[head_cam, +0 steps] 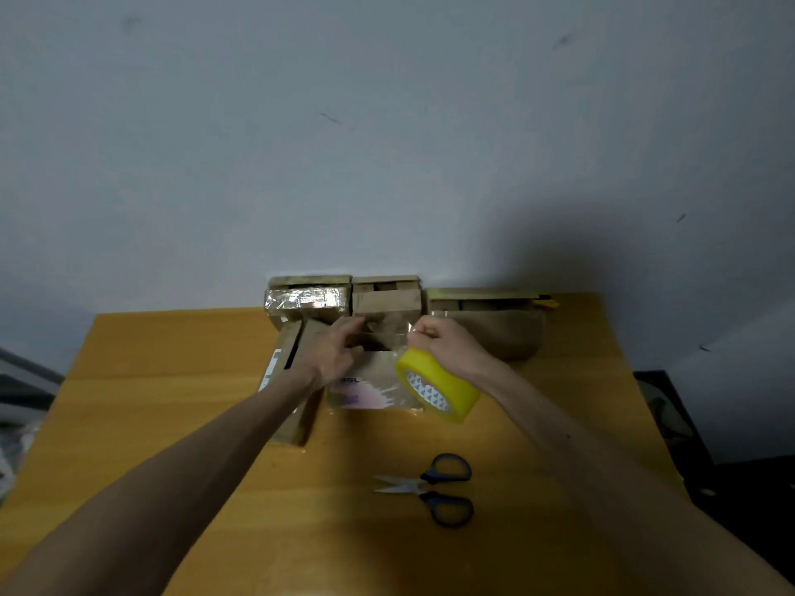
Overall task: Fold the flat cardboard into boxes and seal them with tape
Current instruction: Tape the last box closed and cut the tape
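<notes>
Box (pixel 370 391) is held mid-counter (pixel 172 380) by the left hand (pixel 340 350), fingers curled on its far top edge. Yellow tape roll (pixel 436 387) is gripped over the box's right side by the right hand (pixel 443 344), fingers curled tight. Scissors (pixel 430 488) are laid nearer, apart.

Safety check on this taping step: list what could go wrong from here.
1. The tape strip in the grip of the right hand, close to the left hand, could twist or stick to itself before landing on the box.
2. The yellow tape roll hangs under the right wrist and may swing, dragging the strip crooked.
3. The scissors lie with blades open beside the right forearm; a blind reach risks a nick.
</notes>
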